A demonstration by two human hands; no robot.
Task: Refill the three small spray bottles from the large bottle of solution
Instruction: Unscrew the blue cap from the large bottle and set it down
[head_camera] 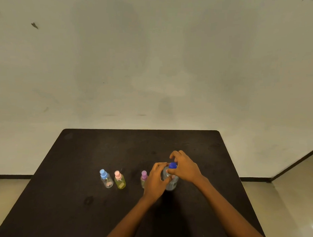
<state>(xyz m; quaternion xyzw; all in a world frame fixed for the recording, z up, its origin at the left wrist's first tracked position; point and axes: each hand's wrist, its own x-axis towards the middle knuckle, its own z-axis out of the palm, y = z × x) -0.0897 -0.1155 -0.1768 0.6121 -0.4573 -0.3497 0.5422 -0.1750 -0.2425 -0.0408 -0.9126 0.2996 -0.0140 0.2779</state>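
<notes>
A large clear bottle with a dark blue cap stands upright on the black table. My left hand wraps around its body. My right hand has its fingers closed on the blue cap from above. To the left stand three small spray bottles in a row: one with a blue cap, a yellowish one with a pink cap, and one with a purple cap, partly hidden behind my left hand.
The black table reaches from the near edge to a pale wall behind it. Pale floor shows on both sides, with a dark skirting line at the wall's foot. A dark edge runs at the far right.
</notes>
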